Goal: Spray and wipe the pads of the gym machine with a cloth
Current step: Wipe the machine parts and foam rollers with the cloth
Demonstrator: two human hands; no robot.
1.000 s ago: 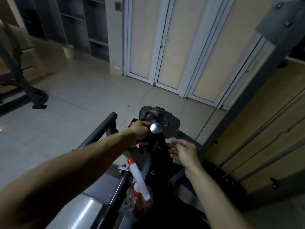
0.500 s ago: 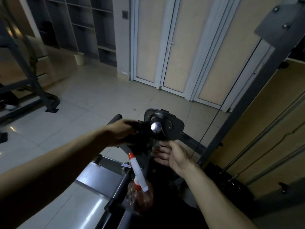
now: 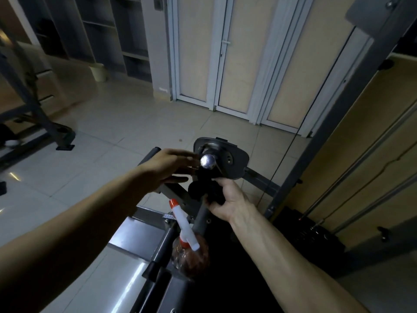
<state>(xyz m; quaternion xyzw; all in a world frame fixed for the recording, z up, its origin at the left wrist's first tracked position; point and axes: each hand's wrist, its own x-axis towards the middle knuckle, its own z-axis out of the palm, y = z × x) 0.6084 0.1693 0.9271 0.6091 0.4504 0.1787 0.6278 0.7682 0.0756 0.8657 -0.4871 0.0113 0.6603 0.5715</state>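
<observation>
Right hand [image 3: 228,201] grips a dark, barely discernible cloth [image 3: 200,188].

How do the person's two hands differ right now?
The left hand has straight fingers reaching toward the shiny knob, while the right hand curls round a black cloth. The left hand is higher, beside the knob; the right hand is lower, beneath it. Both are bare and close to the knob.

Tiled floor [image 3: 108,141], white doors [image 3: 223,64], shelving [image 3: 126,37]
</observation>
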